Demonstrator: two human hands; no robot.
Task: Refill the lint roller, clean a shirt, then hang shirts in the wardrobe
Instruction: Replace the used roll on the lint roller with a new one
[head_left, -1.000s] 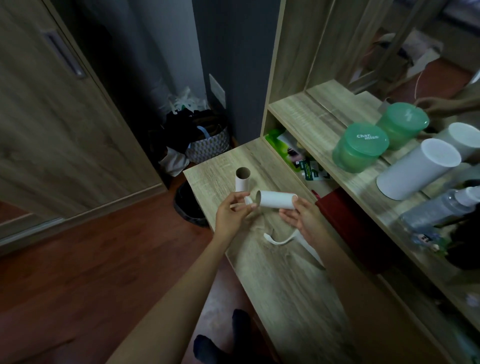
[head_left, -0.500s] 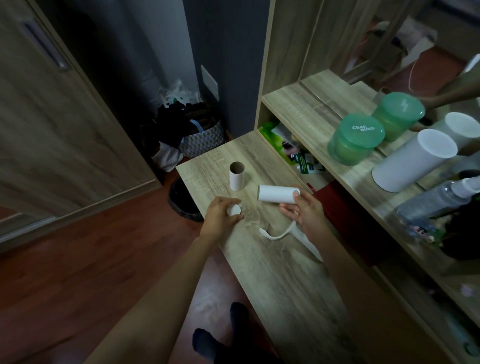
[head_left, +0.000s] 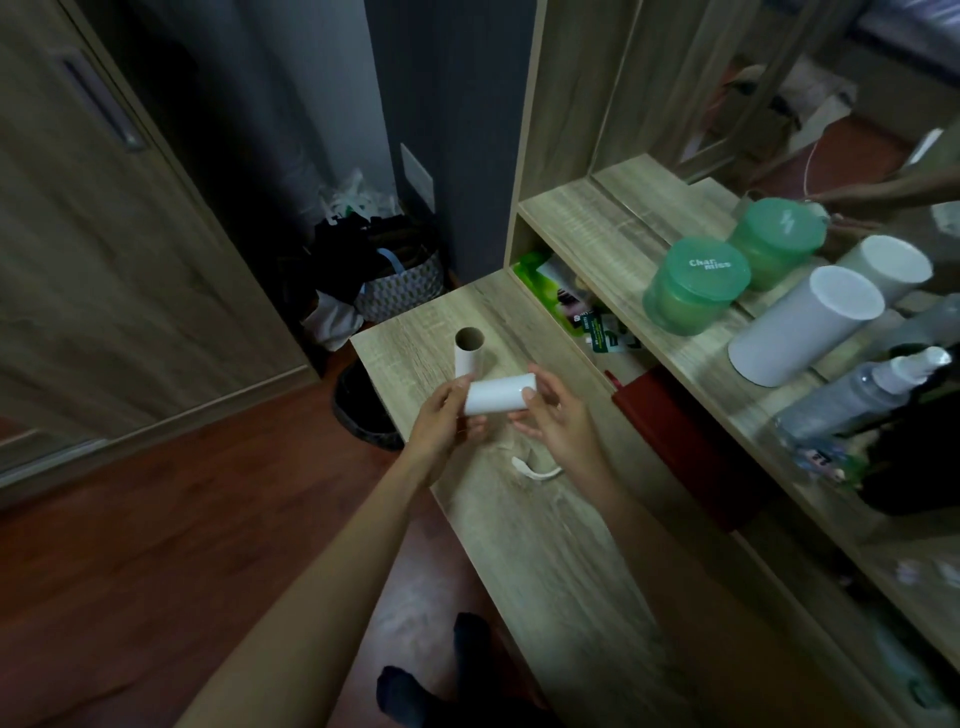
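A white lint refill roll (head_left: 500, 395) lies sideways in the air just above the wooden tabletop (head_left: 545, 530). My left hand (head_left: 445, 422) grips its left end and my right hand (head_left: 551, 419) holds its right end with curled fingers. Just behind the roll an empty cardboard core (head_left: 467, 352) stands upright on the tabletop. The white lint roller handle (head_left: 535, 470) lies flat on the table under my right wrist, partly hidden.
Two green tubs (head_left: 693, 283), a white cylinder (head_left: 805, 325) and a spray bottle (head_left: 862, 395) stand on the shelf at right. A black bin (head_left: 361, 410) sits on the floor left of the table, a full basket (head_left: 402, 283) behind it. The wardrobe door (head_left: 104, 234) is at left.
My left hand left the tabletop, where it held a small white piece, and came back up to the roll's left end. Both hands now hold the roll.
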